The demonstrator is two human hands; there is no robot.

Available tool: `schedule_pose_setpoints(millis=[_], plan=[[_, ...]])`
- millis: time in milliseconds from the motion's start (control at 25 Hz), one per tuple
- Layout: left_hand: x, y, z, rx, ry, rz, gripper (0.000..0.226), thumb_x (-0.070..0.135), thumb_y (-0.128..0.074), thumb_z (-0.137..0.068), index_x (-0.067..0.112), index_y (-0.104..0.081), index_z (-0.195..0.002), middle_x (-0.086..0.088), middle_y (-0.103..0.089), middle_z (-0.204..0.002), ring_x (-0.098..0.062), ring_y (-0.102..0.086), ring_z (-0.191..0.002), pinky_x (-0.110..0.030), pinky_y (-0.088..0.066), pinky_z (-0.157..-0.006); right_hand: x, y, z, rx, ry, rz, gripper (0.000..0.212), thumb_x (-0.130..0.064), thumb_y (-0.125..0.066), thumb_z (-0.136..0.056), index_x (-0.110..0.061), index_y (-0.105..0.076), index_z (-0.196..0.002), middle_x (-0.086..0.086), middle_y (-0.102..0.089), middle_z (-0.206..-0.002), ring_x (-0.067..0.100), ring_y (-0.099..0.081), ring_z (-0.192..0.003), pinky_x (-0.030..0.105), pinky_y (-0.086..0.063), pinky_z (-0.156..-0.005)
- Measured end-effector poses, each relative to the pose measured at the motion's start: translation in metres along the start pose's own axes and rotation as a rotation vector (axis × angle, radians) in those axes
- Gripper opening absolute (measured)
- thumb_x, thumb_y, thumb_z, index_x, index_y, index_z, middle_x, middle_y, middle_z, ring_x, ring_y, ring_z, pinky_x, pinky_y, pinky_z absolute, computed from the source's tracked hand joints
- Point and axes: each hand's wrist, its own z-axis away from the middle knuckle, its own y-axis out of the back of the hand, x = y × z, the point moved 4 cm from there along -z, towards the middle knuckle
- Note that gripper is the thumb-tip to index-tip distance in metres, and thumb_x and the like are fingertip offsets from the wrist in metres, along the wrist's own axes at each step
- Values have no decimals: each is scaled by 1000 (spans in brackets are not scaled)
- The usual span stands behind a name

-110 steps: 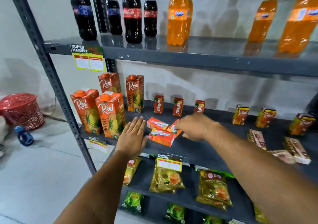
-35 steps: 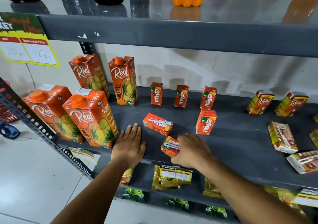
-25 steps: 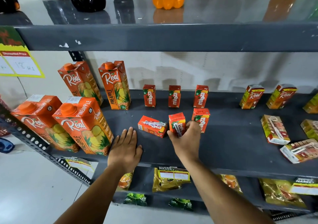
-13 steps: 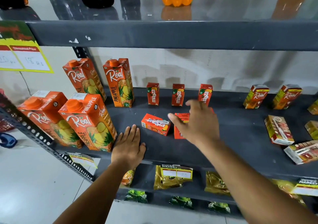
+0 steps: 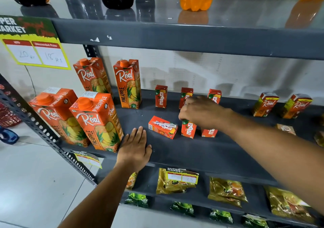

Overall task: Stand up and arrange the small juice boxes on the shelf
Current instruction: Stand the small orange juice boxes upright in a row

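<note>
1. My right hand (image 5: 201, 113) sits over the top of an upright small juice box (image 5: 188, 128) in the front row of the middle shelf (image 5: 192, 150). The fingers curl down onto its top, closed on it as far as I can tell. If I let go while it leans, this narrow carton will likely tip, since its base is small.

2. Just beside it at 3 o'clock stands a second upright box (image 5: 209, 133), half hidden under my wrist. A sideways nudge from the forearm could topple it, and the two would probably fall together.

3. At 9 o'clock of the held carton, a fallen box (image 5: 163, 127) lies flat, straw side up, almost touching. Sliding the held carton that way would jam against it.

4. At 12 o'clock, three boxes stand in the back row; the leftmost back box (image 5: 161, 96) is clear, but my knuckles hide part of the other two. Lifting the hand carelessly risks clipping them.

5. My left hand (image 5: 135, 149) lies flat and open on the shelf edge, holding nothing, next to the large pineapple carton (image 5: 98, 122). Leaning harder could shake the shelf.
</note>
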Motion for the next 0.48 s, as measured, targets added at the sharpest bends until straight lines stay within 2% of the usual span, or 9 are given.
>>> schedule_pose_setpoints(millis=[160, 200, 280, 360, 400, 480], plan=[[0, 2, 0, -1, 4, -11, 73, 49, -5, -88, 12, -6, -151, -3, -1, -162, -20, 2, -148, -35, 1, -117, 11, -9, -1, 7, 60, -51, 39, 4, -58, -80, -25, -60, -107, -5, -66, -106, 21, -50, -101, 40, -47, -76], [0, 1, 0, -6, 4, -15, 70, 47, -8, -90, 12, -5, -151, -3, 0, -162, -20, 3, -148, -36, 1, -117, 14, -10, -1, -19, 46, -67, 44, 4, -59, -79, -25, -60, -112, -5, -65, -111, 21, -51, -105, 40, -47, -78], [1, 1, 0, -17, 4, -13, 68, 45, -12, -93, 12, -3, -151, -3, 1, -162, -20, 4, -148, -36, 1, -117, 16, -10, -4, -124, -4, -159, 60, 3, -62, -79, -25, -52, -131, -3, -57, -133, 23, -48, -122, 40, -47, -92], [1, 2, 0, -18, 1, -5, 67, 45, -14, -94, 11, -3, -151, -3, 1, -162, -20, 4, -148, -36, 1, -117, 9, 1, -13, -151, -91, -384, 68, -8, -65, -81, -22, -40, -143, -1, -44, -148, 22, -45, -130, 38, -45, -101], [0, 2, 0, -19, -2, -3, 66, 44, -15, -95, 11, -3, -151, -3, 1, -162, -21, 4, -148, -36, 0, -117, 2, 8, -23, -104, -131, -478, 66, -16, -66, -83, -20, -40, -144, 2, -45, -147, 23, -49, -126, 37, -47, -99], [1, 1, -1, -17, -5, -7, 66, 44, -15, -94, 11, -3, -150, -4, 0, -162, -21, 2, -148, -37, -1, -117, -14, 16, -50, -6, -212, -537, 55, -25, -68, -83, -14, -51, -133, 10, -60, -129, 26, -61, -106, 38, -53, -87]])
